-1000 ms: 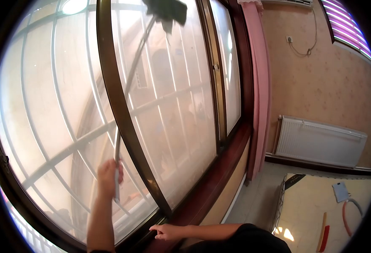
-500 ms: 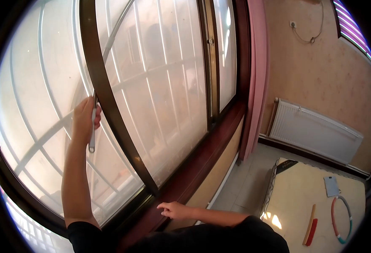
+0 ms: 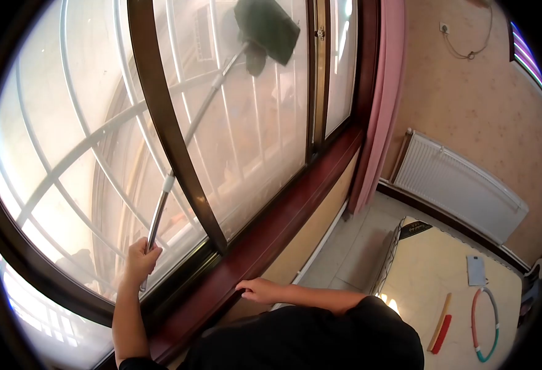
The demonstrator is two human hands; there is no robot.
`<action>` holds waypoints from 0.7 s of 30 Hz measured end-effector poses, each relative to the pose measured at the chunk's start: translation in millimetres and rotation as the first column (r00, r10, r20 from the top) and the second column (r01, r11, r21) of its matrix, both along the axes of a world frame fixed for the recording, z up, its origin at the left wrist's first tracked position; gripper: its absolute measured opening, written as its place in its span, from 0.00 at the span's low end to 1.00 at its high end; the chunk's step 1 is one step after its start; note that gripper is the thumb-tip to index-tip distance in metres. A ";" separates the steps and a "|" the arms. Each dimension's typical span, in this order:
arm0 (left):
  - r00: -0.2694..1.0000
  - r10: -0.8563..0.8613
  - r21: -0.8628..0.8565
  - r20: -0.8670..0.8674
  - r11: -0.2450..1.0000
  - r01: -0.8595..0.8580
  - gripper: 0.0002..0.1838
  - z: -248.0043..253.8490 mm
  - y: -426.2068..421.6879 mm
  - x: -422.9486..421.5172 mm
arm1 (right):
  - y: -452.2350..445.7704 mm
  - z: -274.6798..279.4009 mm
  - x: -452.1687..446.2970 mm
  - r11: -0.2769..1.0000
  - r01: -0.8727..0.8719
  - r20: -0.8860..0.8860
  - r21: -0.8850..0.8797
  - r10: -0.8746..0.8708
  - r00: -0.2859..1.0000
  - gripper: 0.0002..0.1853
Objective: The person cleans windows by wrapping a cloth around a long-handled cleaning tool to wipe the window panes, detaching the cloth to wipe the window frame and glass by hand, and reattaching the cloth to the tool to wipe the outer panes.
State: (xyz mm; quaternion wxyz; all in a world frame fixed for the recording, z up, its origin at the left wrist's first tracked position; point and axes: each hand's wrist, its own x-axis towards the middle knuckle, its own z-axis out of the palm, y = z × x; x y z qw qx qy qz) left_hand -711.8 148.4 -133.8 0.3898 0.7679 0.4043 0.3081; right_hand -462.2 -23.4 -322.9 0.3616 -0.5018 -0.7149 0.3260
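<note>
In the head view, the lower end of a long pole (image 3: pixel 158 216) is gripped by the left hand (image 3: pixel 140 262), with the fingers wrapped around the shaft and a short length left protruding below the fist. The pole is slanted up and to the right, passed behind the dark upright (image 3: pixel 175 129) of the window frame, and topped by a green cloth head (image 3: pixel 268 31), which is seen through the hazy glass pane (image 3: pixel 252 166). A pale collar (image 3: pixel 168 182) is set on the shaft above the fist. Beyond the window, pale bars (image 3: pixel 86 142) are seen.

The right hand (image 3: pixel 260 290) is held with curled fingers at the edge of the dark red sill (image 3: pixel 283 216); nothing is seen in it, and whether the sill is touched cannot be told. On the mattress (image 3: pixel 406 290) a red-bristled brush (image 3: pixel 442 336) and a coloured ring (image 3: pixel 474 314) are laid side by side.

By its look, the shaft is judged light, stiff and smooth, perhaps slippery if wetted; the head is judged soft. Because the weight is carried far from the fist, the pole is likely to be felt as top-heavy. It is best held low on the bare tube, clear of the collar, with the wrist kept firm.
</note>
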 end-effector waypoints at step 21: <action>0.854 -0.108 -0.011 -0.509 0.993 0.119 0.16 -111.0 8.1 -78.8 | -46.0 -46.5 23.3 0.975 0.180 0.045 -0.127 -0.176 0.983 0.16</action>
